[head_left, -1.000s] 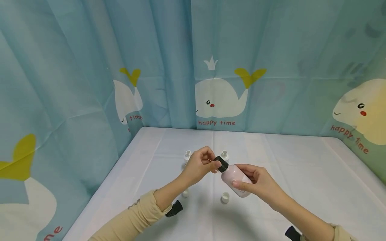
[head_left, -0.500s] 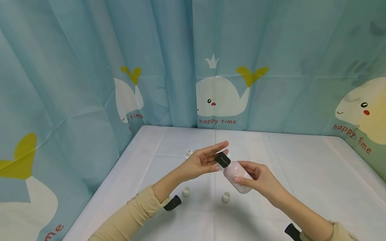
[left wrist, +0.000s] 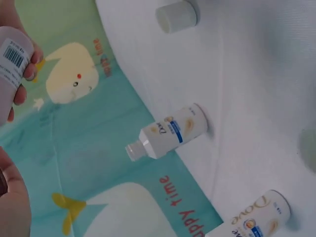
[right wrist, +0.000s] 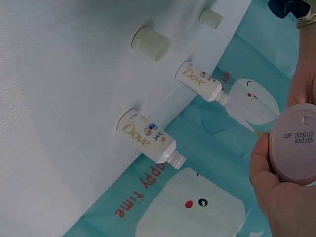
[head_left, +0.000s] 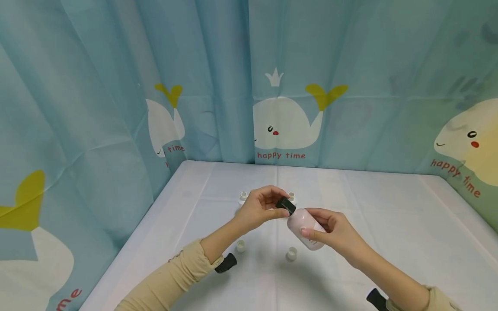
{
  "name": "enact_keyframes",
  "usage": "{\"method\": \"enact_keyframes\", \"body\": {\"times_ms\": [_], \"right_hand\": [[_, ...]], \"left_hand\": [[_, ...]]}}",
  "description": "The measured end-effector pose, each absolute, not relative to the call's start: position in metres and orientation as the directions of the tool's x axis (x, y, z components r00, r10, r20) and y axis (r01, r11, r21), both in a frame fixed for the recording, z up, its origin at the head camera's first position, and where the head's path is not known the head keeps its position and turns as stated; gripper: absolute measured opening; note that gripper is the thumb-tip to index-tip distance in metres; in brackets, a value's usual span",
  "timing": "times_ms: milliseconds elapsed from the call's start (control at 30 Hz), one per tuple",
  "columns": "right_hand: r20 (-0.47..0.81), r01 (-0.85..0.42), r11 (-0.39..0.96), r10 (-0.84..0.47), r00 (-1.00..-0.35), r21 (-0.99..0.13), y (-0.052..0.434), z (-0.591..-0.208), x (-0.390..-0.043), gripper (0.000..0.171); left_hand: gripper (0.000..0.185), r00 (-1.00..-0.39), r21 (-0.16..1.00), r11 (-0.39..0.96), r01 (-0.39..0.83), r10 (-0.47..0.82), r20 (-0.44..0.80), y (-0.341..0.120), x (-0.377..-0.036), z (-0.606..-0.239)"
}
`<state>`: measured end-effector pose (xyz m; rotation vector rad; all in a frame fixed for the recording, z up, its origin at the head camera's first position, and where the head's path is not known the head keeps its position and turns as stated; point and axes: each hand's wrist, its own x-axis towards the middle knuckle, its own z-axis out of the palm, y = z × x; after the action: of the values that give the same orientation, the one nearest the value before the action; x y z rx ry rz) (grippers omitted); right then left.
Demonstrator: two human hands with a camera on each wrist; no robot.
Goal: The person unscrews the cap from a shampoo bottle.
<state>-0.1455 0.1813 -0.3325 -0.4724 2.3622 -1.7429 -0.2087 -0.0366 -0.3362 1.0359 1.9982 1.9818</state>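
In the head view a pale pink bottle (head_left: pixel 300 225) is tilted above the table, its neck pointing up and to the left. My right hand (head_left: pixel 335 231) grips its body, thumb in front and fingers behind. At the bottle's neck sits a black cap (head_left: pixel 285 206). Thumb and fingers of my left hand (head_left: pixel 254 211) pinch this cap. The right wrist view shows the bottle's round base with a printed date (right wrist: pixel 298 134). A barcode label (left wrist: pixel 14 57) faces the left wrist camera. Whether the cap is threaded on tightly cannot be seen.
Two uncapped white Dove bottles (right wrist: pixel 145 136) (right wrist: pixel 198 80) stand on the white table (head_left: pixel 389 224) behind my hands. Two small white caps (head_left: pixel 241 246) (head_left: pixel 292 254) lie nearer to me. A blue whale-print curtain (head_left: pixel 218 77) surrounds the table's far side.
My left fingers pinched the cap, spread away from it half a second ago, and now pinch it again. My right hand has kept its grip on the bottle.
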Motion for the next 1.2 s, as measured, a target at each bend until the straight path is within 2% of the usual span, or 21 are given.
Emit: {"method": "enact_keyframes", "body": {"times_ms": [233,333,400,500,667,800,933,1200], "right_hand": [[0.046,-0.15,0.269,-0.357,-0.933,-0.951,0.18,-0.332,-0.146,0.055],[0.047,-0.15,0.267,-0.356,-0.933,-0.952,0.179,-0.332,-0.145,0.055],[0.052,-0.153,0.265,-0.354,-0.934,-0.952,0.18,-0.332,-0.146,0.055],[0.056,-0.158,0.272,-0.347,-0.936,-0.949,0.181,-0.331,-0.146,0.054],[0.056,-0.159,0.281,-0.341,-0.938,-0.947,0.183,-0.332,-0.148,0.054],[0.058,-0.16,0.277,-0.345,-0.937,-0.947,0.185,-0.332,-0.15,0.054],[0.051,-0.155,0.281,-0.345,-0.937,-0.947,0.185,-0.332,-0.15,0.054],[0.06,-0.17,0.284,-0.358,-0.932,-0.944,0.186,-0.332,-0.151,0.054]], "left_hand": [[0.082,-0.797,0.925,-0.055,0.375,0.49,0.352,-0.031,-0.208,-0.338],[0.088,-0.808,0.923,-0.024,0.384,0.475,0.349,-0.03,-0.206,-0.337],[0.093,-0.802,0.923,-0.014,0.385,0.49,0.342,-0.031,-0.207,-0.336],[0.096,-0.753,0.924,-0.057,0.379,0.561,0.344,-0.036,-0.208,-0.334],[0.071,-0.627,0.907,-0.166,0.388,0.674,0.391,-0.046,-0.214,-0.333],[0.057,-0.581,0.888,-0.175,0.425,0.7,0.416,-0.049,-0.216,-0.332],[0.047,-0.598,0.886,-0.14,0.442,0.691,0.407,-0.049,-0.216,-0.331],[0.039,-0.685,0.901,-0.052,0.431,0.631,0.365,-0.047,-0.216,-0.331]]}}
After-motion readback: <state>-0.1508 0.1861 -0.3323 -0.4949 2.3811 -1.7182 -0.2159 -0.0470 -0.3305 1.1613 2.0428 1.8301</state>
